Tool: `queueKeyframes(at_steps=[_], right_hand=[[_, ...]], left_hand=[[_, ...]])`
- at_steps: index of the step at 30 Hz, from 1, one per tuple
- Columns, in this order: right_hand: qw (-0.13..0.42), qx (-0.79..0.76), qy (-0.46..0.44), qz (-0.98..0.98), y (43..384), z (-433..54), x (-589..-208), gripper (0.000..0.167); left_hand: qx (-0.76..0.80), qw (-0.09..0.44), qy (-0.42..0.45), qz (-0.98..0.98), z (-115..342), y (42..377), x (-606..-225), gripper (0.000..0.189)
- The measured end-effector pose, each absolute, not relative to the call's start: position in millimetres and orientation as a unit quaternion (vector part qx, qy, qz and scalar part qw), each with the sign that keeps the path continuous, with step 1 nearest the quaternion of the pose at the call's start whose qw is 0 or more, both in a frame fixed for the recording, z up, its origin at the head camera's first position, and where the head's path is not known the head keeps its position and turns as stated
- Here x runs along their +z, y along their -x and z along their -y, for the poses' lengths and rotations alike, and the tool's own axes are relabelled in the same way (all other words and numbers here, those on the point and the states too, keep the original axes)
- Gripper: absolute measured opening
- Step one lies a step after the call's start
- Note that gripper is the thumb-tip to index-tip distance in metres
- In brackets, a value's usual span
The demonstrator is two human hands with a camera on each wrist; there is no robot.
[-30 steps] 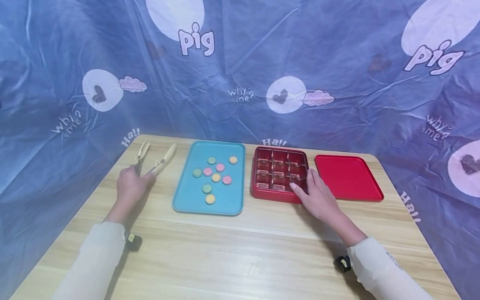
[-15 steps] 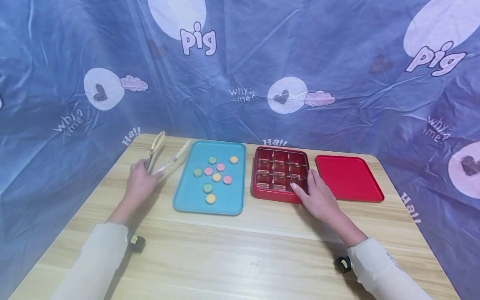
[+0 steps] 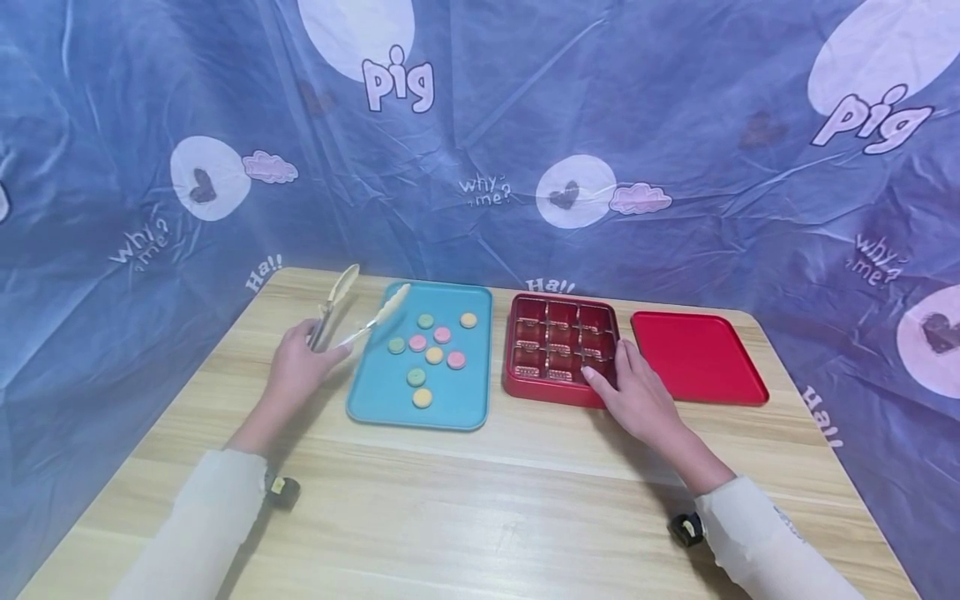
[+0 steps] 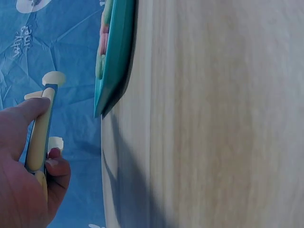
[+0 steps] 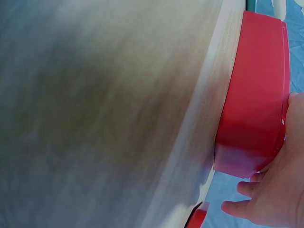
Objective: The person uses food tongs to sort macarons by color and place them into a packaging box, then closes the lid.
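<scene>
My left hand (image 3: 300, 362) holds a pair of tongs (image 3: 390, 305) by its arms, thumb on one arm and fingers on the other. The tongs' cream tips stand wide apart, one overlapping the far left corner of the blue tray (image 3: 382, 392). Several small macarons in green, pink and yellow lie on that tray, such as a yellow macaron (image 3: 422, 397). My right hand (image 3: 641, 396) grips the near right corner of the red box (image 3: 551, 392), thumb over the rim and fingers along the outer side. A clear divided insert (image 3: 561, 342) lines the box.
A flat red lid (image 3: 693, 354) lies right of the box on the wooden table (image 3: 480, 500). Behind the table's far edge hangs a blue printed cloth (image 3: 480, 125).
My left hand has moved right with the tongs, from beside the tray to its far left corner. My right hand has stayed on the box.
</scene>
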State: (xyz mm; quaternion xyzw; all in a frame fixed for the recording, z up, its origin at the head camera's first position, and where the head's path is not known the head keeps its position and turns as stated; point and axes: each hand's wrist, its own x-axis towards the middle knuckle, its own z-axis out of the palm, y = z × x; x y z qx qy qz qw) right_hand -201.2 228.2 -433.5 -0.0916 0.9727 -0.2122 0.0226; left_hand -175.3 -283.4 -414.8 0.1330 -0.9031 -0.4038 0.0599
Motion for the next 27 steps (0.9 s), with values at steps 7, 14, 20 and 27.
queueKeyframes(at_steps=[7, 14, 20, 27], right_hand=[[0.02, -0.212, 0.092, -0.973, 201.2, -228.2, -433.7, 0.102], [0.023, -0.211, 0.09, -0.973, 200.6, -227.7, -434.2, 0.102], [0.025, -0.21, 0.088, -0.973, 200.4, -227.5, -434.0, 0.102], [0.02, -0.209, 0.09, -0.974, 200.9, -227.6, -434.1, 0.102]], left_hand=[[-0.39, 0.06, -0.105, 0.913, 274.2, 176.1, -416.6, 0.089], [-0.389, 0.034, -0.089, 0.916, 262.7, 174.0, -417.6, 0.096], [-0.389, 0.029, -0.069, 0.918, 250.6, 171.4, -417.5, 0.097], [-0.359, 0.064, -0.027, 0.931, 236.7, 178.3, -419.3, 0.083]])
